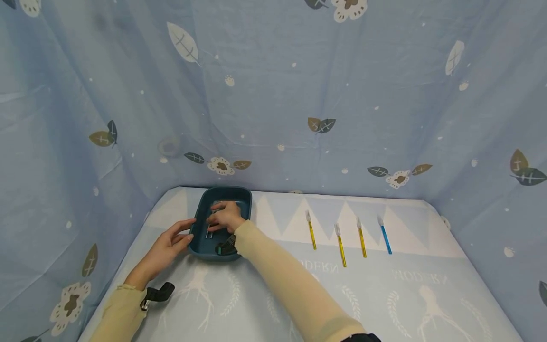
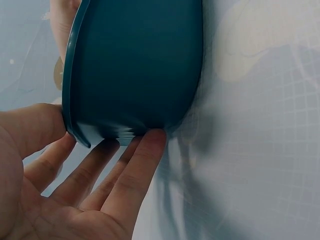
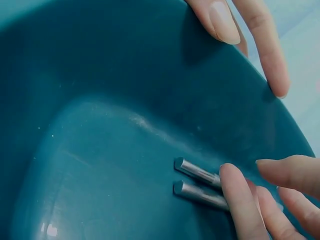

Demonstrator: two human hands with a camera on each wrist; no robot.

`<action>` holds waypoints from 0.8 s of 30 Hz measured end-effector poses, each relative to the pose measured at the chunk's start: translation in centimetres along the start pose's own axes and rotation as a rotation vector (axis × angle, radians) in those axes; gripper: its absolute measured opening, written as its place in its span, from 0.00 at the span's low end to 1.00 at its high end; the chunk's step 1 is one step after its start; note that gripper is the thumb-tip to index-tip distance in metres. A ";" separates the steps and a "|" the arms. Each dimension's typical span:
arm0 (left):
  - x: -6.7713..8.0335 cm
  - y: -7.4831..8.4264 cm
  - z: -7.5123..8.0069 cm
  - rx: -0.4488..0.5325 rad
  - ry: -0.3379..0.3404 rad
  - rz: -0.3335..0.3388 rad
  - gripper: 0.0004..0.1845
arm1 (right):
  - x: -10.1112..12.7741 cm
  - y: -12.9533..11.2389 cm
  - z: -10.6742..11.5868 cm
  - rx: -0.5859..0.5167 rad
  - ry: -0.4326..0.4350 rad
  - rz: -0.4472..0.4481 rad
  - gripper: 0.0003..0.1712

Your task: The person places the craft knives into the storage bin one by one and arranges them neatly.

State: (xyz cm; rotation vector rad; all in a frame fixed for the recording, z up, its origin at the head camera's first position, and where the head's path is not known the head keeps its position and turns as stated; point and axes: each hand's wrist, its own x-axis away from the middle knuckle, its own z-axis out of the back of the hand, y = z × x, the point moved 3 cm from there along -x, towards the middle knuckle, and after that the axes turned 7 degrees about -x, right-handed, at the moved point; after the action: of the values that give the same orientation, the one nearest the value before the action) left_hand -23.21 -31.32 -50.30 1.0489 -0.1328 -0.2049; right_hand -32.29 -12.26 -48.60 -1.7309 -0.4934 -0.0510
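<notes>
The dark teal basin (image 1: 215,256) stands at the table's back left. At its left side my left hand (image 1: 168,244) holds the rim. In the left wrist view, fingertips (image 2: 156,137) press the outer wall while the thumb lies at the rim. Inside the basin is my right hand (image 1: 225,217), its thumb and fingers around two silver rods. These look like craft knife handles (image 3: 195,172), lying side by side at the basin's floor. Their far ends are hidden by the fingers in the right wrist view.
Three yellow craft knives (image 1: 311,236) with clear caps and a blue craft knife (image 1: 386,238) lie spaced apart on the table's right half. A patterned cloth covers the table (image 1: 256,294). Blue curtains (image 1: 273,95) rise behind and on both sides.
</notes>
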 end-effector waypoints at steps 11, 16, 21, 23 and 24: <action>0.0 0.2 0.1 0.003 -0.004 -0.015 0.32 | -0.8 -0.7 0.7 0.003 -0.034 -0.017 0.25; 0.0 0.2 0.1 -0.006 -0.009 -0.017 0.32 | -0.2 -1.6 1.0 -0.009 -0.096 0.008 0.25; 0.1 0.2 0.1 -0.010 -0.020 -0.018 0.32 | 0.5 -2.4 1.4 -0.013 -0.159 0.015 0.28; 0.2 0.2 0.1 -0.008 -0.018 -0.020 0.33 | 0.7 -2.6 1.5 -0.019 -0.178 0.021 0.29; 0.2 0.2 0.0 -0.008 -0.015 -0.021 0.32 | 0.8 -2.7 1.5 -0.017 -0.182 0.026 0.29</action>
State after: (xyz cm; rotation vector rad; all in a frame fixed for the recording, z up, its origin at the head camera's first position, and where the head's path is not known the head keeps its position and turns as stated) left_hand -23.02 -31.32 -50.12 1.0416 -0.1345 -0.2326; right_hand -32.92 -10.21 -46.19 -1.7667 -0.6053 0.1218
